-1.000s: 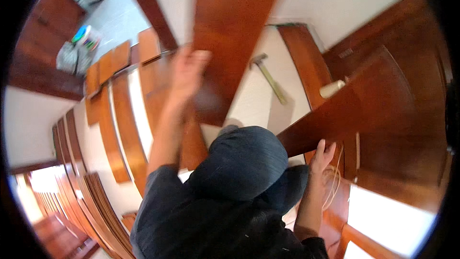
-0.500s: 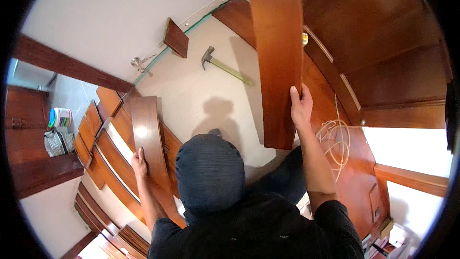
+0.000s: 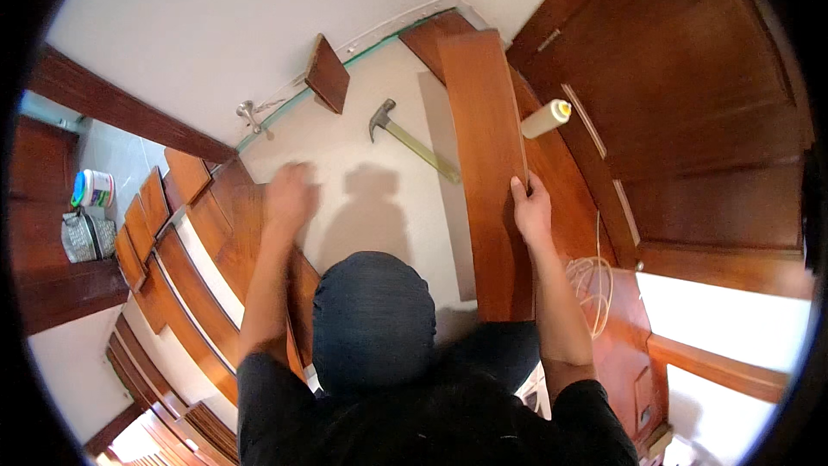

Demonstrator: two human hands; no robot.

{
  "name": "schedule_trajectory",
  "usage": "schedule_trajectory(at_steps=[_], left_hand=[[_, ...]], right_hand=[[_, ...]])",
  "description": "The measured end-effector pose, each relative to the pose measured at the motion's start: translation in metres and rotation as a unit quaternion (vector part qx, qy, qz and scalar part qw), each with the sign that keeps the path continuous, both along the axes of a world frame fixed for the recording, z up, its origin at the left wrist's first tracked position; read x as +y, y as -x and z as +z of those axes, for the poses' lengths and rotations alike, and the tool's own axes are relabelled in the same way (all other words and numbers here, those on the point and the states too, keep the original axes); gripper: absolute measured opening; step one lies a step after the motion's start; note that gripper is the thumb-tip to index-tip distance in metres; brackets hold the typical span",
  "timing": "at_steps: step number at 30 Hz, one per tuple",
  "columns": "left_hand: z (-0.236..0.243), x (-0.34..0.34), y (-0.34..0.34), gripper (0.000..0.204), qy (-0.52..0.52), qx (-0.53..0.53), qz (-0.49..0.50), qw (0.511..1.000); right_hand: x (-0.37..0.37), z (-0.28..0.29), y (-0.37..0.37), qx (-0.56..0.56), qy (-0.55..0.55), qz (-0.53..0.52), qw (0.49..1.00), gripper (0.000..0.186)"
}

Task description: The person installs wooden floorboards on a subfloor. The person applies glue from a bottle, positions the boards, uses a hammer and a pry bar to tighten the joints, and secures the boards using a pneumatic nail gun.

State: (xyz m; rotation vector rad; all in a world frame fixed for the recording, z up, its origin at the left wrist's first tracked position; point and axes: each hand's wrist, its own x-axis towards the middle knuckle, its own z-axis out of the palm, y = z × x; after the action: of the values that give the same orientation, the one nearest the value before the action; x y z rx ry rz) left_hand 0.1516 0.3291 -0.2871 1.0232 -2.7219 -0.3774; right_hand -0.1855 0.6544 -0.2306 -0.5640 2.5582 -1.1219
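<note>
My right hand [image 3: 533, 198] grips the edge of a long reddish-brown plank [image 3: 483, 121] lying lengthwise in front of me on the right. My left hand [image 3: 293, 190], blurred, is above the left edge of the bare light floor beside some planks [image 3: 224, 216]; its fingers are unclear. A claw hammer [image 3: 410, 142] with a yellow-green handle rests left of the held plank. To that plank's right is a cream bottle [image 3: 545, 118] with a yellow cap. A short square wooden piece [image 3: 328, 73] stands tilted by the wall.
A wooden door [image 3: 673, 95] fills the upper right, with a coiled cable [image 3: 591, 285] below it. A metal fitting [image 3: 250, 116] sits by the white wall [image 3: 216, 26]. Through the left doorway are a tub [image 3: 95, 190] and a woven bag [image 3: 86, 237]. More boards [image 3: 142, 362] lie lower left.
My left hand has left the plank it was gripping and moved forward and right. The plank in my right hand now sits lower in the view, with the bottle visible beside it.
</note>
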Motion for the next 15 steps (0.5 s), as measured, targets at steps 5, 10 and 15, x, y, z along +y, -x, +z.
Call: schedule_trajectory(at_steps=[5, 10, 15], left_hand=[[-0.066, -0.027, 0.17, 0.052, 0.065, 0.088, -0.224, 0.968], [-0.126, -0.064, 0.204, 0.033, 0.038, -0.086, -0.257, 0.962], [-0.106, -0.043, 0.172, 0.025, -0.119, -0.319, -0.23, 0.912]], right_hand=[[-0.025, 0.009, 0.008, -0.023, -0.068, 0.028, 0.997, 0.041], [-0.033, -0.005, 0.033, -0.074, -0.075, 0.041, 0.994, 0.04], [-0.012, -0.05, 0.069, -0.072, -0.099, 0.041, 0.992, 0.04]])
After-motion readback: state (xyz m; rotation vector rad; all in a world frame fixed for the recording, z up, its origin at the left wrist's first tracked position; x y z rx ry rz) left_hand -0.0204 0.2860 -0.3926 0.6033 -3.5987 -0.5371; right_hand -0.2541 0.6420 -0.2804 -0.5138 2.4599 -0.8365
